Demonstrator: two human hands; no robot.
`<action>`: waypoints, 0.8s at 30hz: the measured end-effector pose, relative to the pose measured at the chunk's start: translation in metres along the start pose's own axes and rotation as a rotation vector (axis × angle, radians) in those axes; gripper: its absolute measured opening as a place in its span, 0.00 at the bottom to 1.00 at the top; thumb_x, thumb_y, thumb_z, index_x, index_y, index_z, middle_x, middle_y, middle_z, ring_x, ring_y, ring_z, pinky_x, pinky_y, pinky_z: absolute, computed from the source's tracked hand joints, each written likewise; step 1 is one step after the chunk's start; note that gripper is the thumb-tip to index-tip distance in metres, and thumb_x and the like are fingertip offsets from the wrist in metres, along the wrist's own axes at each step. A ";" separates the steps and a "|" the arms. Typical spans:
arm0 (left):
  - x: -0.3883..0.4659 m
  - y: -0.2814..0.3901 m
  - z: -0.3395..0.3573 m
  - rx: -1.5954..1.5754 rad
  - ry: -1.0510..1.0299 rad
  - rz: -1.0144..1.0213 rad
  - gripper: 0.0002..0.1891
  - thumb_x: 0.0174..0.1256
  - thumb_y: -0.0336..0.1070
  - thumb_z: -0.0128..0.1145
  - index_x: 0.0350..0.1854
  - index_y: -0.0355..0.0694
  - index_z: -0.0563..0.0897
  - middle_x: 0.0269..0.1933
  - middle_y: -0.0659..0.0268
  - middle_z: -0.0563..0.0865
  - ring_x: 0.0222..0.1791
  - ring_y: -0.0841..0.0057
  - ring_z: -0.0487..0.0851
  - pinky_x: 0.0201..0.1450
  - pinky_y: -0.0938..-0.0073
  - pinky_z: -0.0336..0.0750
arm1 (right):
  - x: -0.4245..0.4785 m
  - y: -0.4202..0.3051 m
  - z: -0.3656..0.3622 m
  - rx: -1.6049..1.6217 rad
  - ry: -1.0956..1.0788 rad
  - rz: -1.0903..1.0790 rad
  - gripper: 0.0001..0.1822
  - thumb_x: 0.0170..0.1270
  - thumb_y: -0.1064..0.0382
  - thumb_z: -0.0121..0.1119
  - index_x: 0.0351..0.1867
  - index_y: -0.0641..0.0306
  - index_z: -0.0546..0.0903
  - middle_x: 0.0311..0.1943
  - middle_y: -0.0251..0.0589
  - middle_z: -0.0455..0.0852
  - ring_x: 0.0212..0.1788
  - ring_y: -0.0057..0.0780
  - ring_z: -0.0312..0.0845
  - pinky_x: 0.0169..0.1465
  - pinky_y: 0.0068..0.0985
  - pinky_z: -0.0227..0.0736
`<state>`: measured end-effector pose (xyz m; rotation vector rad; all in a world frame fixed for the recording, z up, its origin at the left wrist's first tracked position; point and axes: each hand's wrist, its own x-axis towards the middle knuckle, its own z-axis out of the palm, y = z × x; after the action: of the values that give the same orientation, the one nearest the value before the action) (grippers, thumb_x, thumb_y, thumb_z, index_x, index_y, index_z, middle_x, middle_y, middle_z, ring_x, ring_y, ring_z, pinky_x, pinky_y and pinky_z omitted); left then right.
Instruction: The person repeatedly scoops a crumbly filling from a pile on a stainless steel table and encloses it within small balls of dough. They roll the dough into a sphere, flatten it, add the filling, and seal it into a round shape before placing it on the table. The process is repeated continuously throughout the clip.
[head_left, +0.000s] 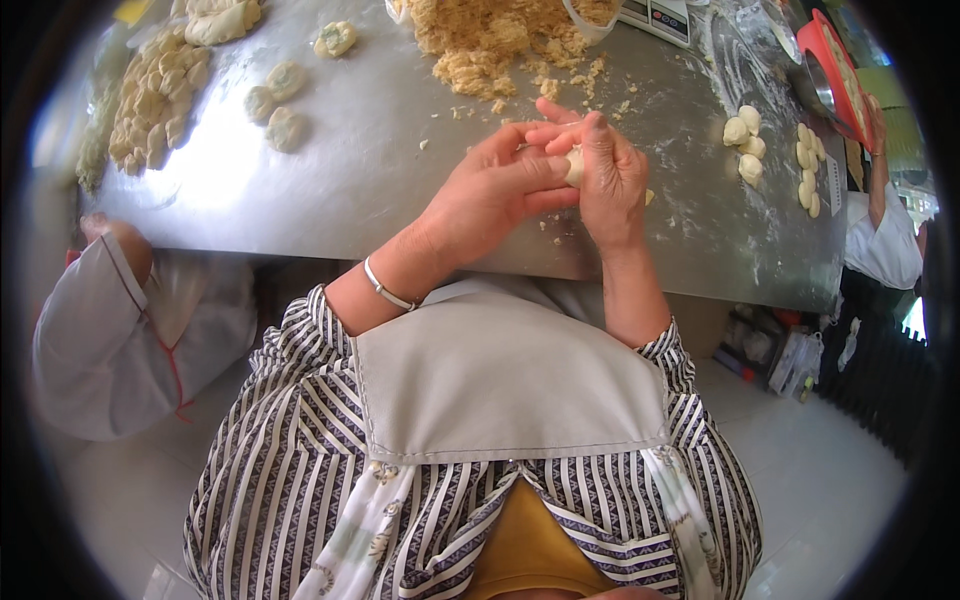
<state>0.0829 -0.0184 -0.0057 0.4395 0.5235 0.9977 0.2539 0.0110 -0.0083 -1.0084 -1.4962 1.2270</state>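
Observation:
Above the near edge of a steel table (360, 187), my left hand (502, 176) and my right hand (615, 176) meet around a small piece of pale dough (575, 166). My left thumb presses on the dough, and my right fingers curl over its other side. Much of the piece is hidden by the fingers. Just beyond my hands lies a heap of crumbly golden-brown filling (487, 45), spilling from a clear plastic bag or tub (596, 26). Crumbs are scattered on the steel around my hands.
Dough balls (750, 169) and smaller oval pieces (808, 161) lie at the right. Round filled pieces (285, 129) and a pile of dough lumps (154, 97) lie at the left. A scale (664, 19) stands behind. Co-workers are at both sides; one touches a red tray (832, 75).

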 end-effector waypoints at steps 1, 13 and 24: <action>0.001 -0.004 -0.001 0.053 -0.010 0.039 0.23 0.79 0.34 0.61 0.71 0.36 0.72 0.66 0.60 0.82 0.61 0.69 0.86 0.67 0.62 0.81 | 0.000 -0.001 0.004 0.130 0.030 0.000 0.28 0.87 0.45 0.47 0.51 0.69 0.87 0.60 0.51 0.90 0.76 0.44 0.73 0.77 0.43 0.67; 0.004 -0.006 0.001 0.153 0.065 -0.018 0.17 0.82 0.37 0.59 0.64 0.34 0.77 0.56 0.61 0.88 0.51 0.75 0.89 0.61 0.69 0.84 | -0.006 -0.004 0.013 0.381 0.161 0.101 0.35 0.88 0.41 0.39 0.49 0.73 0.87 0.56 0.57 0.90 0.60 0.42 0.88 0.66 0.33 0.81; -0.020 0.030 -0.016 0.953 0.170 0.165 0.18 0.79 0.41 0.63 0.62 0.36 0.84 0.49 0.65 0.89 0.45 0.82 0.86 0.54 0.75 0.82 | -0.002 0.034 -0.065 0.896 0.261 0.325 0.31 0.89 0.45 0.37 0.44 0.71 0.84 0.46 0.55 0.90 0.53 0.46 0.88 0.67 0.49 0.81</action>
<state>0.0449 -0.0196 0.0029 1.2648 1.1309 0.8977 0.3192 0.0300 -0.0371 -0.7471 -0.4661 1.6850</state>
